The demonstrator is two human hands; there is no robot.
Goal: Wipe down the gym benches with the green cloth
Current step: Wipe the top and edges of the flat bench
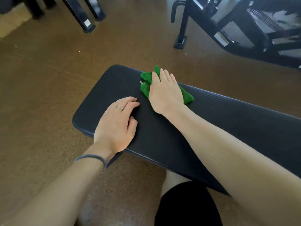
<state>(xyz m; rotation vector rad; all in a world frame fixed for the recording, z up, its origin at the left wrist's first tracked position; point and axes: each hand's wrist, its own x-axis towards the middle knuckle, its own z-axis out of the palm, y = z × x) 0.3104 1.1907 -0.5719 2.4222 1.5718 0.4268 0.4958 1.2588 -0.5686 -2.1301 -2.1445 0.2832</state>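
A black padded gym bench (162, 136) was seen crossing the centre of the frame on a brown floor (40, 79). The green cloth (146, 82), bunched near the bench's upper edge, was pressed flat under the right hand (164, 93), fingers extended. The left hand (115, 124), fingers relaxed, was rested on the padding at centre left.

Gym floor, as I see it.
I see a padded black bench (179, 128), brown rubber flooring (40, 79) and black steel machine frames (203, 18) behind.
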